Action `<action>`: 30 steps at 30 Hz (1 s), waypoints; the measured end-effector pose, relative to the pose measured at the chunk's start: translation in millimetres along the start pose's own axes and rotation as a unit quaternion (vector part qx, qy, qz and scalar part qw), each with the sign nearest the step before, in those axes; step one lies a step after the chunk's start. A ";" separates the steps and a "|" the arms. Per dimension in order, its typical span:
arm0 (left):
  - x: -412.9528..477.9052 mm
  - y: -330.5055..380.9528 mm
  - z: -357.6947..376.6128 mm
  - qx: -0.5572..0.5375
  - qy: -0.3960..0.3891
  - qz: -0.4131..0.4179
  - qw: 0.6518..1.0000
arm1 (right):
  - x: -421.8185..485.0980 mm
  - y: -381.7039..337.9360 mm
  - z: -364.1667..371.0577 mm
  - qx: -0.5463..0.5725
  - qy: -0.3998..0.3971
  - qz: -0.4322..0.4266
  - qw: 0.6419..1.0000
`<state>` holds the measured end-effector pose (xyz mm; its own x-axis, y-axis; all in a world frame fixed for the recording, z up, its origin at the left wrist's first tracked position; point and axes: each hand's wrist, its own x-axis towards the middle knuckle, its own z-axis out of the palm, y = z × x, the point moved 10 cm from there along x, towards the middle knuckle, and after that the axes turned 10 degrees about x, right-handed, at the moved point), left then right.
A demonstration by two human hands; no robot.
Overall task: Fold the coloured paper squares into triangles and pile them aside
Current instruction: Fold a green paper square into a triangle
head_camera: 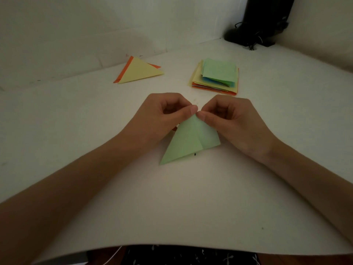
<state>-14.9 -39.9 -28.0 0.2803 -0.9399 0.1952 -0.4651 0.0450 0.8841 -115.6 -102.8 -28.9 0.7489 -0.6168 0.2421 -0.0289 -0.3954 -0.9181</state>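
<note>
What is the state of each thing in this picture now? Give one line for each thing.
green paper: folded over into a triangle, on the table, top corner held.
left hand: pinches the green paper's top corner.
right hand: pinches the same corner.
triangle pile: folded, yellow on orange, lying aside.
square stack: unfolded, green sheet on top, sheets askew.

No legible text, label, brand, number or sign is being displayed on the coloured paper squares (217, 73) or the table (191, 197).
</note>
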 end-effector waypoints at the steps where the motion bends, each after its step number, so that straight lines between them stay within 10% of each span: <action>1: 0.4 0.5 -0.7 0.005 -0.002 0.001 1.000 | -0.5 0.0 -0.8 -0.002 0.006 0.000 1.000; 30: 1.6 -12.7 -1.6 -0.047 -0.006 -0.048 0.998 | 2.0 1.4 -5.7 0.130 0.014 0.041 0.991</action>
<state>-7.2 -41.5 -38.2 0.3091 -0.9455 0.1030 -0.3555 -0.0145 0.9346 -117.9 -108.5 -27.9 0.7319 -0.6601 0.1690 0.0851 -0.1575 -0.9838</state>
